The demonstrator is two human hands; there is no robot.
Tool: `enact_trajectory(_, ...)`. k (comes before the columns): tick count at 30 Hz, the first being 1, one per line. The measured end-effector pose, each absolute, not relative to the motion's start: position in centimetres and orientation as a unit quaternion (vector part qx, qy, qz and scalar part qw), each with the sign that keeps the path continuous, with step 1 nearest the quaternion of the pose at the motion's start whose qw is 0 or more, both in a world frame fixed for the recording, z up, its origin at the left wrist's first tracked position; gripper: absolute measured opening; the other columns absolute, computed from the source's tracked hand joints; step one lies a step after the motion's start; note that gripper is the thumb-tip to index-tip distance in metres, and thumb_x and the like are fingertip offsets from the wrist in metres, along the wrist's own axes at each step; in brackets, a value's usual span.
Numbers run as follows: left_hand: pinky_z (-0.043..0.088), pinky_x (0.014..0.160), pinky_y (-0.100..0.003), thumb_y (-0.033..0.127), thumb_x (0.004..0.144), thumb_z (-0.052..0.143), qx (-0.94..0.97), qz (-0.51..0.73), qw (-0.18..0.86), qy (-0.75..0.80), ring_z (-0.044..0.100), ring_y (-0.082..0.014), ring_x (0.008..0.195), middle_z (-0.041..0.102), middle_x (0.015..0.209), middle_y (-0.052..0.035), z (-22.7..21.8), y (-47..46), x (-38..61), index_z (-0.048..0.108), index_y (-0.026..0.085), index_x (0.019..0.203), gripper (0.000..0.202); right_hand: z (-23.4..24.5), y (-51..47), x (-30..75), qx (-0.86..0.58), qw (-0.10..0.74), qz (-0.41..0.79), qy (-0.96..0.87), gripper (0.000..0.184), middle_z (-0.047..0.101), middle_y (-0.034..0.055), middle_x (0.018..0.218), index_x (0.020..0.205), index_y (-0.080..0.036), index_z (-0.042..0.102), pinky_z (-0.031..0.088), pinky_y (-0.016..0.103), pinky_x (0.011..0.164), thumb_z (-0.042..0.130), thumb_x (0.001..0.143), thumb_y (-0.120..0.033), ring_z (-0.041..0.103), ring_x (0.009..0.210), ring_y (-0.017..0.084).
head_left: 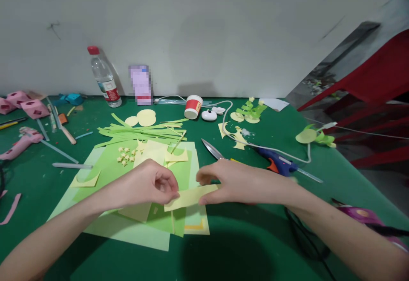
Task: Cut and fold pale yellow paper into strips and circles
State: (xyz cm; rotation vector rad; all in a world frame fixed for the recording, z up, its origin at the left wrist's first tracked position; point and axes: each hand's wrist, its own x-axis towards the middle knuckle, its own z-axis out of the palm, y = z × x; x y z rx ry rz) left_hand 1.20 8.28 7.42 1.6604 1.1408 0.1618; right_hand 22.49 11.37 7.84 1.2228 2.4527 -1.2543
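A pale yellow paper strip (pixel 189 197) is stretched between my two hands above a stack of paper. My left hand (pixel 155 184) pinches its left end between thumb and forefinger. With the thumb below and the fingers above, my right hand (pixel 233 182) grips the other end. Under them lie light green paper sheets (pixel 134 235) with yellow pieces on top. Small folded paper stars (pixel 123 158) sit in a cluster just beyond my left wrist. Behind my right hand, scissors (pixel 211 148) show their blades; the handles are mostly hidden.
Green paper strips (pixel 137 134) and yellow paper circles (pixel 146 118) lie further back. A blue glue gun (pixel 281 162) with a white cable is to the right. Along the wall stand a water bottle (pixel 107 83), a phone (pixel 141 85) and a tilted paper cup (pixel 193 107). A pink glue gun (pixel 22 144) is left.
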Motion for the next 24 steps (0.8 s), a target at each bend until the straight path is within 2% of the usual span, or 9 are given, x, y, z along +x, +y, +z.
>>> enact_trajectory(1, 0.042, 0.051, -0.017, 0.029, 0.073, 0.055, 0.7, 0.065, 0.532, 0.472, 0.054, -0.0083, 0.053, 0.063, 0.062, -0.0004, 7.6, 8.4, 1.2, 0.064, 0.015, 0.072, 0.016, 8.0, 11.4, 22.3, 0.388, 0.049, -0.426, 0.816, 0.045, 0.057, 0.0022, 0.084, 0.094, -0.019, 0.061, 0.027, 0.021, 0.046, 0.057, 0.066, -0.054, 0.042, 0.058, 0.01)
enact_trajectory(2, 0.043, 0.052, -0.017, 0.028, 0.073, 0.055, 0.705, 0.063, 0.533, 0.464, 0.055, -0.0085, 0.055, 0.064, 0.063, -0.0005, 7.7, 8.4, 1.1, 0.063, 0.015, 0.073, 0.015, 8.1, 11.4, 22.0, 0.365, 0.037, -0.443, 0.818, 0.043, 0.058, 0.0023, 0.086, 0.097, -0.02, 0.061, 0.028, 0.021, 0.047, 0.056, 0.068, -0.051, 0.043, 0.06, 0.01)
enact_trajectory(4, 0.044, 0.054, -0.017, 0.025, 0.074, 0.054, 0.717, 0.07, 0.52, 0.458, 0.056, -0.0089, 0.057, 0.064, 0.066, -0.0003, 7.8, 8.5, 1.1, 0.063, 0.015, 0.074, 0.014, 8.0, 11.4, 21.4, 0.323, 0.02, -0.478, 0.817, 0.031, 0.056, -0.0007, 0.068, 0.084, -0.017, 0.065, 0.025, 0.021, 0.044, 0.051, 0.075, -0.043, 0.036, 0.052, 0.008)
enact_trajectory(7, 0.045, 0.059, -0.018, 0.024, 0.075, 0.054, 0.734, 0.119, 0.477, 0.469, 0.058, -0.0094, 0.062, 0.065, 0.07, 0.0006, 7.4, 8.5, 1.3, 0.063, 0.016, 0.077, 0.012, 7.2, 11.1, 20.6, 0.339, -0.013, -0.492, 0.802, 0.028, 0.045, -0.0044, 0.046, 0.059, -0.014, 0.062, 0.017, 0.022, 0.039, 0.048, 0.077, -0.031, 0.022, 0.043, 0.006)
enact_trajectory(10, 0.046, 0.066, -0.019, 0.024, 0.078, 0.051, 0.734, 0.169, 0.459, 0.471, 0.06, -0.0097, 0.07, 0.067, 0.078, 0.0016, 6.8, 8.2, 1.8, 0.064, 0.019, 0.081, 0.014, 6.5, 10.8, 20.1, 0.381, -0.036, -0.483, 0.788, 0.024, 0.05, -0.0033, 0.047, 0.059, -0.013, 0.064, 0.02, 0.02, 0.038, 0.051, 0.074, -0.027, 0.027, 0.041, 0.005)
enact_trajectory(13, 0.046, 0.064, -0.02, 0.023, 0.079, 0.05, 0.743, 0.18, 0.425, 0.485, 0.061, -0.0099, 0.068, 0.069, 0.077, 0.0019, 6.3, 7.9, 2.3, 0.066, 0.019, 0.079, 0.017, 6.4, 10.5, 19.8, 0.412, -0.034, -0.467, 0.782, 0.025, 0.055, -0.0005, 0.05, 0.06, -0.012, 0.064, 0.024, 0.019, 0.04, 0.049, 0.075, -0.025, 0.034, 0.042, 0.005)
enact_trajectory(16, 0.046, 0.062, -0.021, 0.022, 0.077, 0.05, 0.745, 0.173, 0.399, 0.506, 0.06, -0.0108, 0.064, 0.069, 0.074, 0.001, 6.0, 8.0, 2.6, 0.068, 0.018, 0.077, 0.018, 6.5, 10.2, 19.5, 0.437, -0.033, -0.434, 0.787, 0.03, 0.047, -0.0015, 0.043, 0.053, -0.012, 0.061, 0.022, 0.021, 0.04, 0.048, 0.076, -0.027, 0.032, 0.041, 0.006)
enact_trajectory(19, 0.047, 0.06, -0.021, 0.02, 0.073, 0.053, 0.736, 0.164, 0.422, 0.504, 0.06, -0.0109, 0.062, 0.068, 0.07, 0.0007, 5.9, 8.3, 2.6, 0.068, 0.017, 0.075, 0.015, 6.4, 10.0, 19.4, 0.442, -0.037, -0.401, 0.801, 0.034, 0.035, -0.0039, 0.04, 0.045, -0.014, 0.056, 0.018, 0.023, 0.041, 0.05, 0.075, -0.028, 0.023, 0.042, 0.006)
enact_trajectory(24, 0.047, 0.055, -0.019, 0.017, 0.07, 0.054, 0.727, 0.153, 0.422, 0.519, 0.06, -0.0104, 0.058, 0.068, 0.065, 0.0001, 6.0, 9.4, 1.2, 0.067, 0.015, 0.069, 0.013, 6.7, 10.1, 20.1, 0.444, -0.039, -0.391, 0.805, 0.032, 0.036, -0.0044, 0.041, 0.045, -0.014, 0.056, 0.019, 0.024, 0.043, 0.049, 0.074, -0.023, 0.023, 0.042, 0.006)
